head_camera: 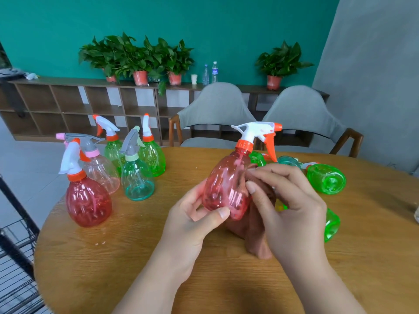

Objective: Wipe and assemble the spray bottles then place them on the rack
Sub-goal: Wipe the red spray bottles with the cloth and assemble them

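I hold a red bottle (226,184), centre frame.
Left hand (192,216) grips its base; right hand (288,200) pinches a cloth (256,230) against it.

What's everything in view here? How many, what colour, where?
Held spray bottle: one, red with white and orange sprayer, above the table's middle.
Cloth: one, brown, pressed to that bottle.
Standing spray bottles: five, red, pink, teal, two green, table's left.
Lying bottles: about four, green and teal, table's right, partly hidden.
Table: one, wooden, round.
Rack: one, black wire, lower left.
Chairs: two, grey, behind the table.
Potted plants: four, green, far back.
Left hand: grips that bottle's base.
Right hand: holds the cloth.
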